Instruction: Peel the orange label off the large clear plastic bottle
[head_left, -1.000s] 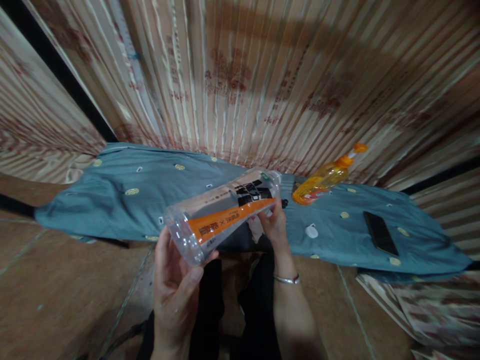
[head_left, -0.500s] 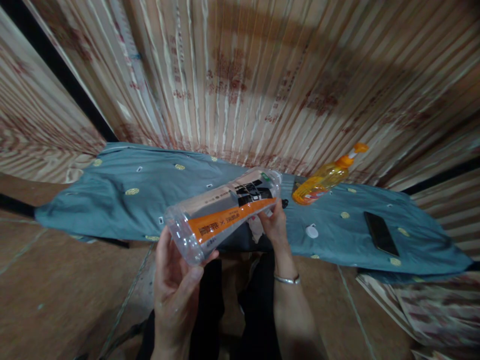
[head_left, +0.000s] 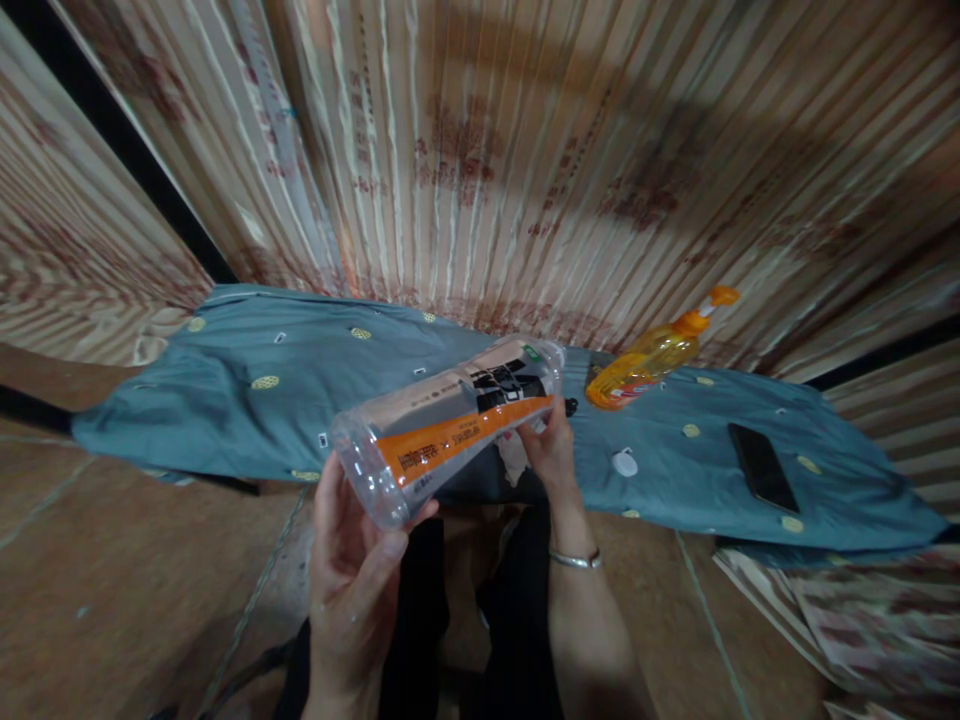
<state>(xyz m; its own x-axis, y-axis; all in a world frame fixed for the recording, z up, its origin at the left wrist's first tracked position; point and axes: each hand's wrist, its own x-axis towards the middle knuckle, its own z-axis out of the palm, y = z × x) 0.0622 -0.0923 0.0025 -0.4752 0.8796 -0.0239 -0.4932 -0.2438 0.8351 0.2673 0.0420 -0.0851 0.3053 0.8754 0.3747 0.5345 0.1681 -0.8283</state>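
Note:
A clear plastic bottle (head_left: pixel 450 425) with an orange and black printed label lies slantwise between my hands, over the cloth-covered table. Its near-left end rests in my left hand (head_left: pixel 364 560), with the thumb and fingers around that end. At the other end, my right hand (head_left: pixel 551 445) grips the bottle from below, its fingers partly hidden behind it. To the right of the bottle stands a pump bottle (head_left: pixel 641 365) of yellow-orange liquid with an orange pump top. A small white round piece (head_left: pixel 624 461) lies on the cloth near my right wrist.
A blue-green cloth (head_left: pixel 247 420) with yellow prints covers the narrow table. On its right part lies a black phone (head_left: pixel 762 466). Behind hangs a striped, flowered curtain (head_left: pixel 465 150). Dark poles (head_left: pixel 127 150) rise at the sides. Folded patterned fabric (head_left: pixel 877 620) sits below at right.

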